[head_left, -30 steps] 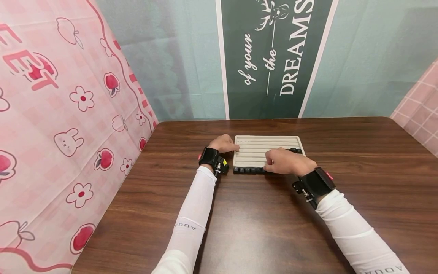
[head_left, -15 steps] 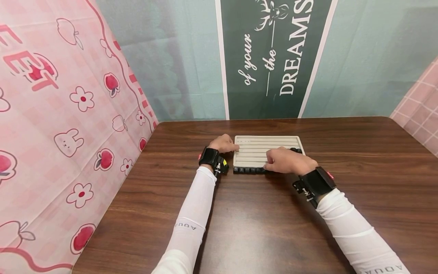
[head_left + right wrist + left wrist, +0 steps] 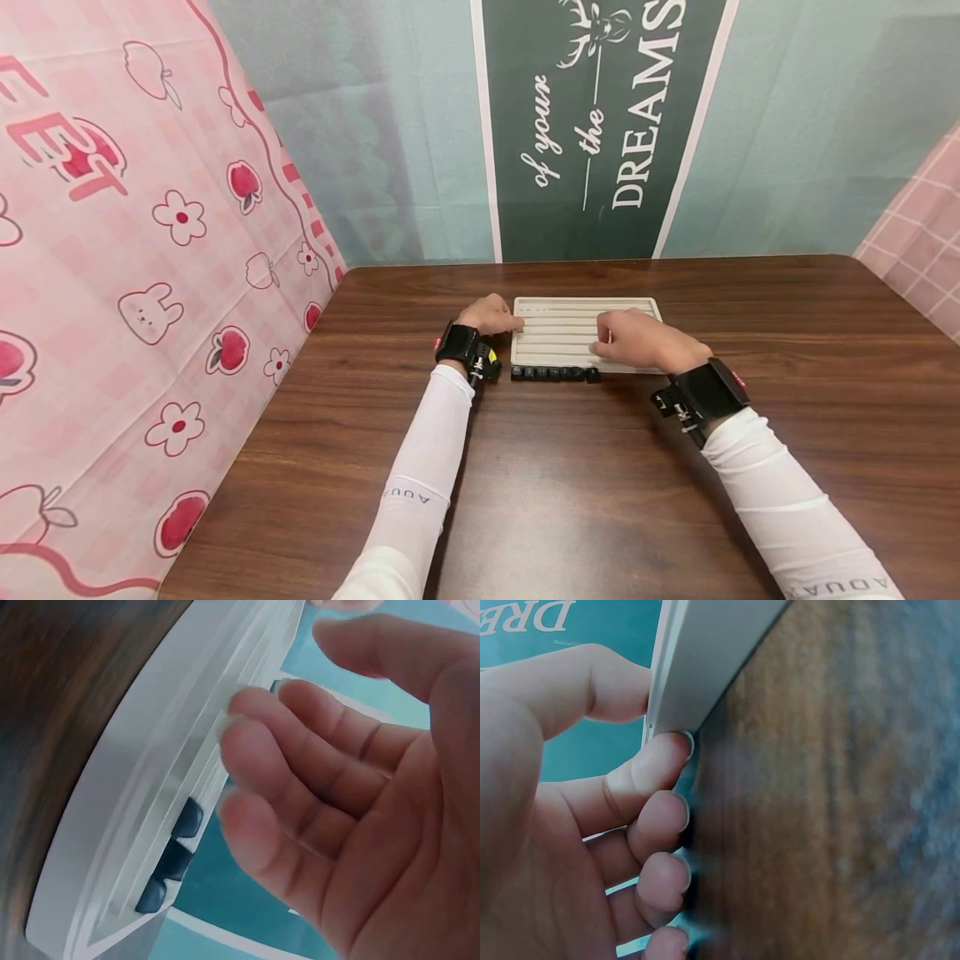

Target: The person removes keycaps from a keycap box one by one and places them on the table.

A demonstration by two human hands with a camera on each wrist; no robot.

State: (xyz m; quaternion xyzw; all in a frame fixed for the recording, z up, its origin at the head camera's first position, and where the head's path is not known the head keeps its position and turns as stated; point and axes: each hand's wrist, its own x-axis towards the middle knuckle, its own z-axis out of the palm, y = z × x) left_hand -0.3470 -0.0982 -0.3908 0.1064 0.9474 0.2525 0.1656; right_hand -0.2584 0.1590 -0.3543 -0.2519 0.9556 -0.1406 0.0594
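Note:
A cream tray with long parallel ridges lies on the table. My left hand pinches its left side; in the left wrist view the thumb and index finger meet at the tray's pale edge. Several black keycaps line up along the tray's front edge, and the rightmost keycap sits slightly apart. Over the tray's right half hovers my right hand, fingers loosely bent, thumb apart, holding nothing visible. Three dark keycaps sit in a tray slot, seen from the right wrist and hidden by the hand in the head view.
The brown wooden table extends around the tray. Behind it hangs a green cloth with white lettering on a dark panel. A pink patterned cloth borders the left side, and pink tile print the right.
My right hand has risen from the keycap row and shifted back and right over the tray, uncovering the row's right end. The left hand and tray have stayed put.

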